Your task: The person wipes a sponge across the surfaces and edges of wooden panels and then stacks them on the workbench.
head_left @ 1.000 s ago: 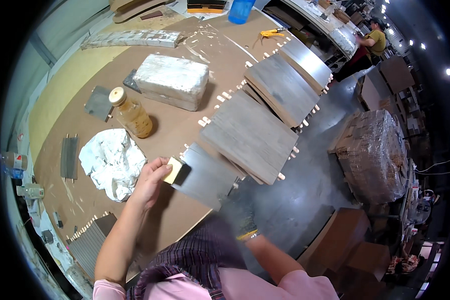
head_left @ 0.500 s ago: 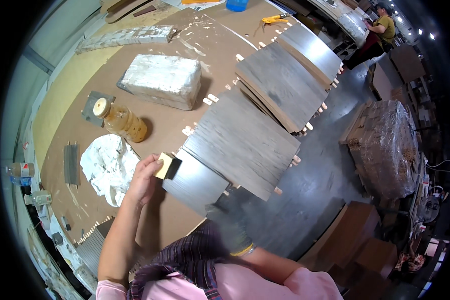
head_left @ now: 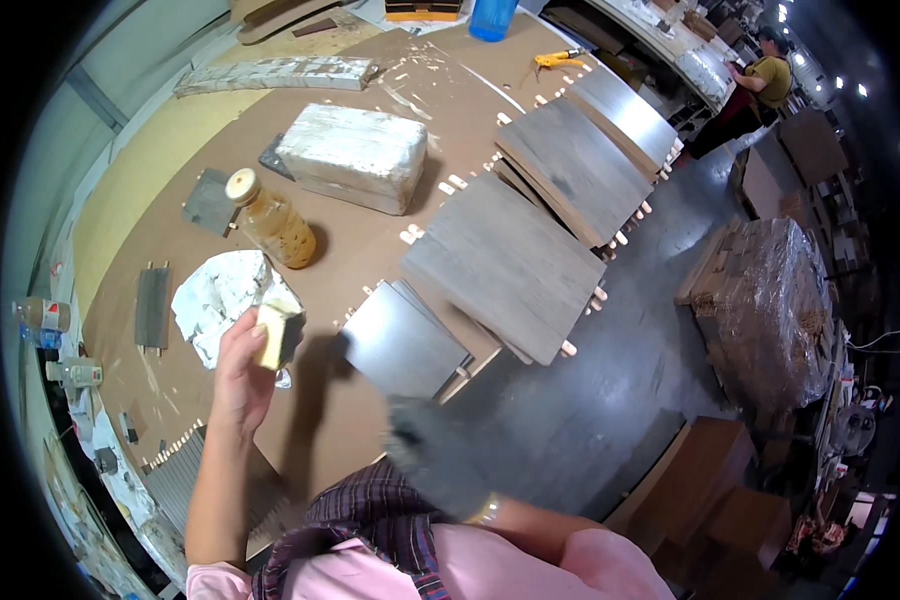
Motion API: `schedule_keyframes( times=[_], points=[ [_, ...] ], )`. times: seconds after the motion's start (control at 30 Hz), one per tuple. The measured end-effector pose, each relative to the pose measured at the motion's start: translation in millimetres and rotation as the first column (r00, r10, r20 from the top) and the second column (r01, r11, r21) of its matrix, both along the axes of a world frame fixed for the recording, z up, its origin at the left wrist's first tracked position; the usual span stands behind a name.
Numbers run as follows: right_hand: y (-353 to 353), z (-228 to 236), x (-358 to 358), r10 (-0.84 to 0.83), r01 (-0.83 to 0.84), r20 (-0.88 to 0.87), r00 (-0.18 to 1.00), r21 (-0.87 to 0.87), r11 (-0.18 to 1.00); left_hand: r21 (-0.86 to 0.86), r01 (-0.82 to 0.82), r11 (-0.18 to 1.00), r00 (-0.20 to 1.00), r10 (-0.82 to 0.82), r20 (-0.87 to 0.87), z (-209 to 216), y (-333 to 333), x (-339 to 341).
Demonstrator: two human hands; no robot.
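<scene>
My left hand [head_left: 240, 365] is closed around a yellow sponge block [head_left: 273, 335] with a dark face, raised over the edge of a crumpled white cloth [head_left: 215, 300]. Low in front of me, my right hand [head_left: 440, 450] wears a grey glove and is smeared by motion, so its fingers do not read. Just beyond it lies a small grey panel [head_left: 405, 345] with wooden dowels along its ends, on top of others. Farther off, a large grey wood-grain panel [head_left: 510, 265] also has dowels sticking out. Beside the cloth stands a bottle [head_left: 280, 230] of amber liquid.
More doweled panels [head_left: 575, 160] lie toward the far right. A white-smeared block [head_left: 355, 155], a yellow-handled tool [head_left: 558, 60] and a blue container [head_left: 492, 18] are on the table. Right of it stands a film-wrapped stack [head_left: 760, 310]. A person [head_left: 765, 80] works in the background.
My left hand has drawn the sponge block leftward, away from the small panel toward the cloth. My right hand has shifted left. The small panel now sits apart from the large one.
</scene>
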State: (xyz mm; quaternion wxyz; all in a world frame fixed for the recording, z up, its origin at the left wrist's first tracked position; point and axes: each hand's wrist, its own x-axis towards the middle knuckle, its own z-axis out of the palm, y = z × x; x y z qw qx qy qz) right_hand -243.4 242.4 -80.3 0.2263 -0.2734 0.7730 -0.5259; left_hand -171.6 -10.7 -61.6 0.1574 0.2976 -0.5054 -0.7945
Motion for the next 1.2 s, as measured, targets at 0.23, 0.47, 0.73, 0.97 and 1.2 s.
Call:
schedule_keyframes(
  times=[0.23, 0.47, 0.73, 0.97, 1.2],
  points=[
    [-102, -52, 93, 0.462, -0.459, -0.010, 0.887, 0.093, 0.884, -0.058, -0.083, 0.995, 0.984, 0.072, -0.161, 32, 7, 116],
    [-129, -68, 147, 0.621, -0.660, 0.321, 0.715, 0.019, 0.751, 0.114, -0.373, 0.921, 0.882, 0.390, -0.264, 23, 23, 260],
    [-139, -52, 162, 0.507, -0.547, 0.350, 0.788, 0.017, 0.837, 0.316, -0.348, 0.883, 0.825, 0.448, -0.345, -4, 38, 293],
    [-139, -52, 160, 0.500, -0.529, 0.574, 0.649, -0.132, 0.839, 0.426, -0.279, 0.860, 0.793, 0.457, -0.403, -2, 38, 294],
    [-138, -31, 149, 0.508, -0.541, 0.613, 0.605, -0.150, 0.827, 0.424, -0.245, 0.872, 0.837, 0.411, -0.361, -10, 32, 287]
  ],
)
